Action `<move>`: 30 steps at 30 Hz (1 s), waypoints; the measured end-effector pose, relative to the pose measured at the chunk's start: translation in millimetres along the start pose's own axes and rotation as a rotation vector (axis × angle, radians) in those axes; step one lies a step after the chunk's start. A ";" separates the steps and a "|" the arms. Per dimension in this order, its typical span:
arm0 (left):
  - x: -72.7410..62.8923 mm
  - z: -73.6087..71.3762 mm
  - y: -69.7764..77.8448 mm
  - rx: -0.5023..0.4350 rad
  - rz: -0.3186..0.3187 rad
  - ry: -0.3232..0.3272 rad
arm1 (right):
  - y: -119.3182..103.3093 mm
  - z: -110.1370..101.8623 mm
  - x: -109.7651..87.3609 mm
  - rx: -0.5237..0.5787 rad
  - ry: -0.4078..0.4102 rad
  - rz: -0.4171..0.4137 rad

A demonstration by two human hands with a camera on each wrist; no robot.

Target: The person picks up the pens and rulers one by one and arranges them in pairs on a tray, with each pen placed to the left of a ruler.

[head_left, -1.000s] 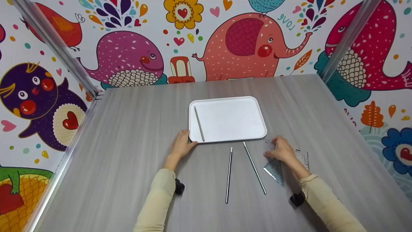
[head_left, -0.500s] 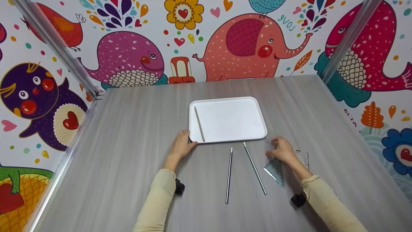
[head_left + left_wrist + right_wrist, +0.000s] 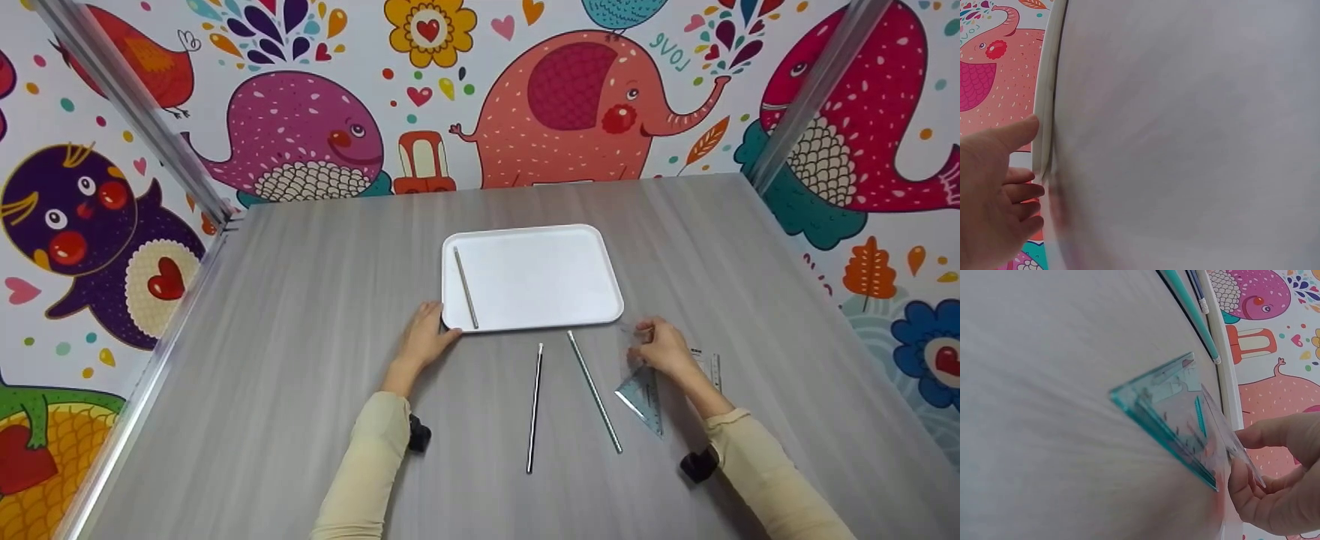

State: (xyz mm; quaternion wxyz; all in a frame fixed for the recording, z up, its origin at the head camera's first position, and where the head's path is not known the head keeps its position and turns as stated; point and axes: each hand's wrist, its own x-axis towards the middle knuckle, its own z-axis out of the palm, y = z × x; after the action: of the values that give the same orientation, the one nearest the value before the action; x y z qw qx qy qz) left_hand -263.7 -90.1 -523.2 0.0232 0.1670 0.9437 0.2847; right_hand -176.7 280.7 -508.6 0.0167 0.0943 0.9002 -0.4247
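Note:
A white tray (image 3: 536, 281) lies on the table with a slim pencil (image 3: 465, 289) along its left side. My left hand (image 3: 422, 341) holds the tray's near left corner, thumb on the rim. To the right of the tray's near edge, my right hand (image 3: 664, 351) pinches a thin clear plastic piece (image 3: 1230, 430) between thumb and fingers; its full shape is hidden. A teal-tinted set square (image 3: 1162, 416) lies beside that hand. Between the hands lie a dark pencil (image 3: 535, 409) and a green pencil (image 3: 595, 391), both in front of the tray.
Part of a clear ruler-like piece (image 3: 715, 371) shows beyond my right wrist. The grey table (image 3: 315, 300) is bounded by walls printed with cartoon animals. Metal posts (image 3: 814, 97) stand at its far corners.
My right fingers have drawn slightly closer together on the clear plastic piece, and the hand has shifted a little to the right. My left hand and the tray stay put.

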 end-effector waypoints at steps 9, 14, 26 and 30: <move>-0.8 -0.5 0.1 -0.009 0.007 0.004 | 2.1 -6.0 -2.4 0.134 -0.041 0.037; -0.6 -0.7 -0.3 0.001 0.028 0.018 | 1.7 -8.3 -3.7 0.213 -0.081 0.066; -1.2 -0.8 1.8 0.012 -0.014 0.003 | 3.7 -11.3 -4.3 0.385 -0.142 0.111; -0.7 0.5 1.3 0.015 -0.015 0.005 | 7.0 -12.3 -4.0 0.401 -0.137 0.115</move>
State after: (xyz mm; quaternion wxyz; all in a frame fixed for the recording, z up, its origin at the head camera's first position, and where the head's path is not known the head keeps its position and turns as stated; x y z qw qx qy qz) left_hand -262.5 -89.0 -522.8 0.0217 0.1596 0.9470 0.2779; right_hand -170.9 293.9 -505.7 0.0828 0.1180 0.7876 -0.5991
